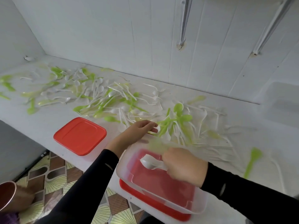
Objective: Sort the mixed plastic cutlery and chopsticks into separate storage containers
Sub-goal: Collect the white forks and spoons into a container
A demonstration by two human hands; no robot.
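Nearest the viewer, a clear container (186, 207) is sitting open at the counter's front edge, resting on its own red lid (178, 215). The right hand (182, 165) is hovering directly over this container, fingers curled tightly around white spoons (152, 162); how many is too blurred to tell. The spoons' long axis is running left to right, bowls pointing left away from the fist, handles hidden inside it, all of it lying above the container's open mouth. By my reading, the drop needs only a loosening of the fingers, since the spoons are already inside the rim's outline.

Just beyond the container's far rim, the left hand (139, 129) is reaching forward with fingers mostly extended onto the near edge of the cutlery pile (113, 101). Whether it is pinching a piece or only touching cannot be told. It is the nearer hand to the unsorted pieces.

Left of the container, a second container with a red lid on it (80, 135) is sitting closed. Beyond both, green and white spoons and forks are lying scattered along the white counter (40, 125); no chopsticks can be made out. Far right of the container, another clear tub (282, 102) is standing against the white panelled wall (113, 38). Below and left, a patterned tile floor (53, 180) and a metal cup (6, 195) are showing.
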